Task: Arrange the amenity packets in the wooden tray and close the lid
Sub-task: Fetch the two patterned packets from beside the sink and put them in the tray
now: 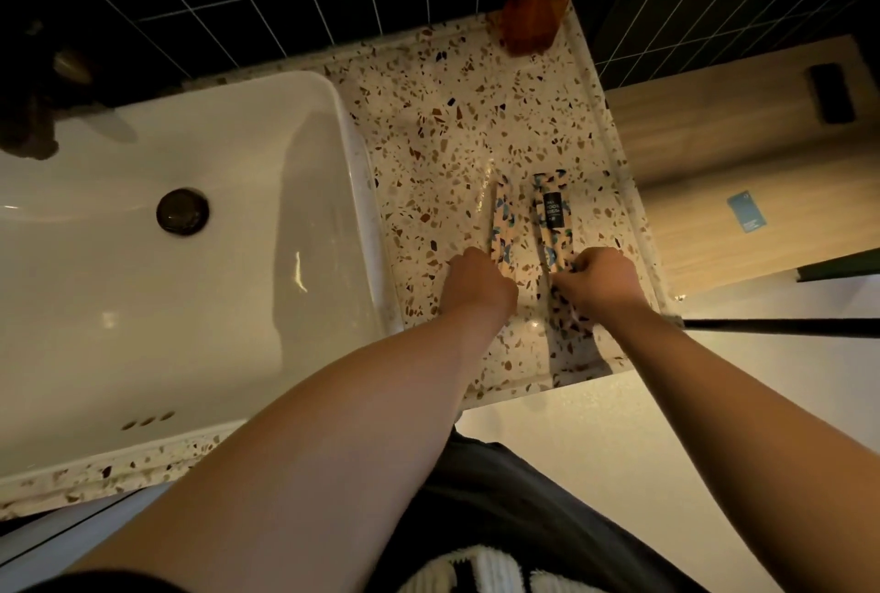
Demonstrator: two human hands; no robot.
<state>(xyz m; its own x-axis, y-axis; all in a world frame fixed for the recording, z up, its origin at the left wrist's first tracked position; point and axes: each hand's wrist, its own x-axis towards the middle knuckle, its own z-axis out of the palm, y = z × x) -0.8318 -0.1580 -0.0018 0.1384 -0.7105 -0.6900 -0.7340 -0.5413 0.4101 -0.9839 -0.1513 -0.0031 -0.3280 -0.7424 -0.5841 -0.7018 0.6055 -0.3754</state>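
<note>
Two long patterned amenity packets lie side by side on the terrazzo counter [457,130]. The left packet [502,223] has no label showing. The right packet [552,216] carries a black label with white lettering. My left hand [478,285] is closed around the near end of the left packet. My right hand [597,283] grips the near end of the right packet. Both packets point away from me and rest flat on the counter. No wooden tray or lid can be made out.
A white sink [181,221] with a dark drain fills the left. An amber-brown object [538,6] stands at the counter's back against the dark tiled wall. A wooden surface [743,192] with a blue card lies to the right. A black bar [781,327] runs at the counter's right edge.
</note>
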